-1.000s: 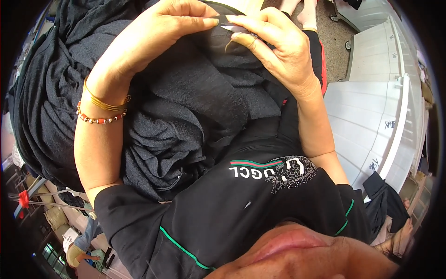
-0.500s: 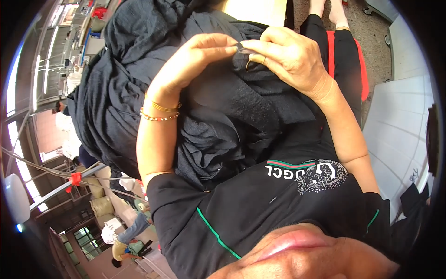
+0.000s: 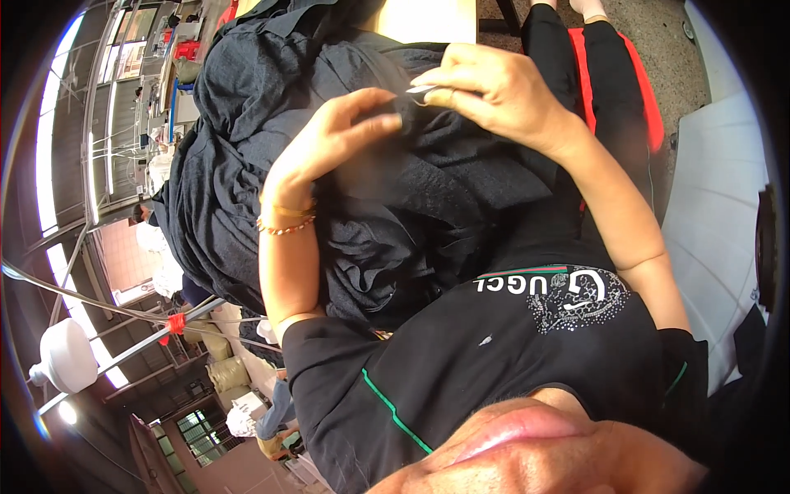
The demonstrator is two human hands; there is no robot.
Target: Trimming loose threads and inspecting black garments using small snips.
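A large heap of dark, crumpled fabric (image 3: 239, 156) lies over my lap. Above it my left hand (image 3: 333, 136) is open, its thumb and fingers parted by a gap and the tips close to a dark bit of cloth. Just to the right, my right hand (image 3: 494, 95) pinches a small metal-looking tool (image 3: 420, 90) with a pale pointed end and a dark edge. Its exact kind is too small to tell, and the fingers cover much of it. The two hands' fingertips are near each other but apart.
A pale wooden surface (image 3: 424, 20) lies beyond the fabric. To the right are a red cloth (image 3: 638, 82) and large white panels (image 3: 716, 181). At the left a metal pole with a red tie (image 3: 176, 323) stands near a white lamp-like object (image 3: 67, 356). Another person (image 3: 276, 416) bends at the lower left.
My left hand has come away from my right, its thumb and fingers parting. My right hand has shifted slightly left with the small tool. The whole view has moved a little.
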